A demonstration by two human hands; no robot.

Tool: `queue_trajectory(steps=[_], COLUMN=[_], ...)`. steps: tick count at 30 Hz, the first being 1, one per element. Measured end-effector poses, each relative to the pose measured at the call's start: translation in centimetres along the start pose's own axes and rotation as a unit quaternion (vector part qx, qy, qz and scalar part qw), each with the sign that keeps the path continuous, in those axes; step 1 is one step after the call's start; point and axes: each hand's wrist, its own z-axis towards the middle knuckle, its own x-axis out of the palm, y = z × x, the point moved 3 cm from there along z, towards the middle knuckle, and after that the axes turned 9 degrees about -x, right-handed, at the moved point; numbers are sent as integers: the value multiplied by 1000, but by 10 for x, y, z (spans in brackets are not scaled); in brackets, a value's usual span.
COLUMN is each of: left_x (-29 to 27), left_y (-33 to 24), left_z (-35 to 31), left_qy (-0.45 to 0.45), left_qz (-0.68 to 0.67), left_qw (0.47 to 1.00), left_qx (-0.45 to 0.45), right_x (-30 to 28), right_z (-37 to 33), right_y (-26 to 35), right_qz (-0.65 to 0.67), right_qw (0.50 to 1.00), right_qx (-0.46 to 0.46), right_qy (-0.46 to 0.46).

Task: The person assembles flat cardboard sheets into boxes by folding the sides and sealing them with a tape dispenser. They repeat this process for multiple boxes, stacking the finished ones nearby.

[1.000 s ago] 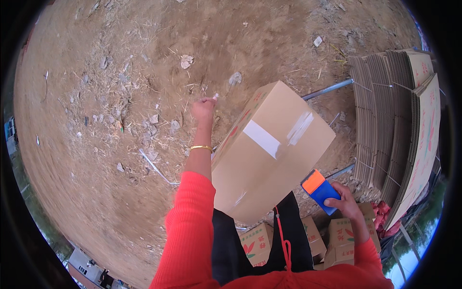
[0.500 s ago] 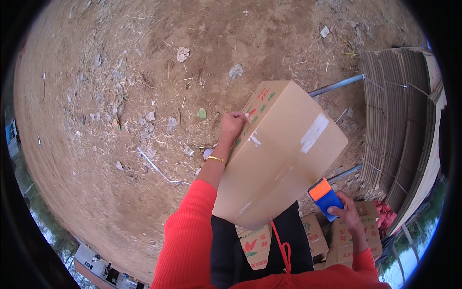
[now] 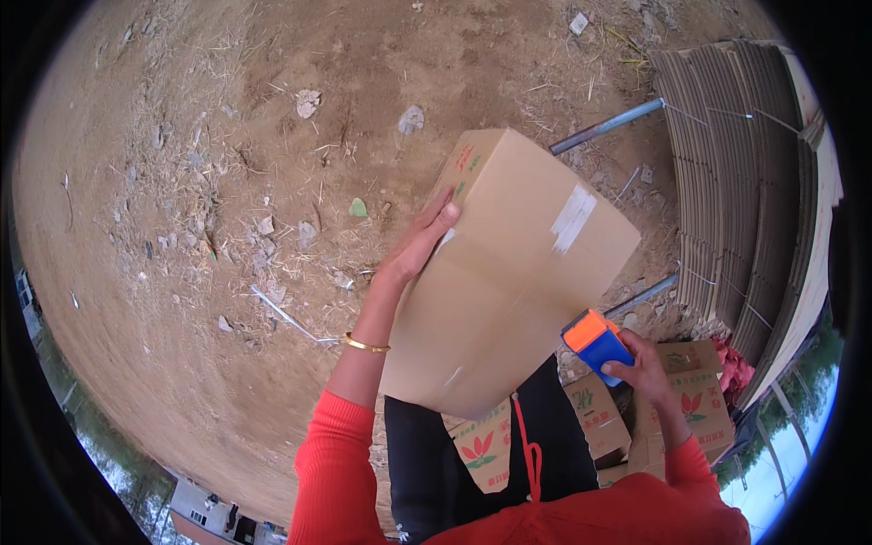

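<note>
A brown cardboard box (image 3: 509,263) stands tilted in front of me, its lower end by my legs. A pale strip of tape (image 3: 573,219) crosses an edge of its broad face. My left hand (image 3: 425,236) grips the box's left edge, thumb on the broad face and fingers on the printed side, partly hidden. Just off the box's lower right edge, my right hand (image 3: 643,365) holds a blue tape dispenser (image 3: 601,352) with an orange end. The dispenser and the box look apart.
Flattened cardboard boxes (image 3: 727,191) are stacked and tied at the right. Two metal bars (image 3: 609,127) run from the stack toward the box. Printed cartons (image 3: 686,409) lie at the lower right beside red material (image 3: 734,371). Litter and straw dot the dirt ground (image 3: 227,118).
My left hand has gone from closed fingertips on the printed side to a broader hold over the edge. The box, right hand and dispenser sit slightly farther left and up, as does the whole scene.
</note>
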Motion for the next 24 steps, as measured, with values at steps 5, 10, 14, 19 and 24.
queue_trajectory(steps=[5, 10, 14, 19, 24], left_x=[7, 11, -17, 52, 43], left_y=[11, 7, 17, -60, -51], left_z=[6, 23, 26, -44, -35], left_qy=[14, 84, -31, -259, -407], left_qz=[-19, -17, -91, 251, 355], left_qw=[1000, 981, 988, 933, 838], left_qx=[-3, -176, -118, 20, 77], right_x=[-3, -12, -13, -15, -21], right_z=[8, 14, 18, 16, 10], right_y=[-6, -23, -18, -38, -45], right_qz=[27, 18, -30, -37, -35], right_qw=[999, 1000, 999, 997, 990], right_qx=[17, 11, -35, -69, -136], right_qy=[10, 5, 19, 10, 13])
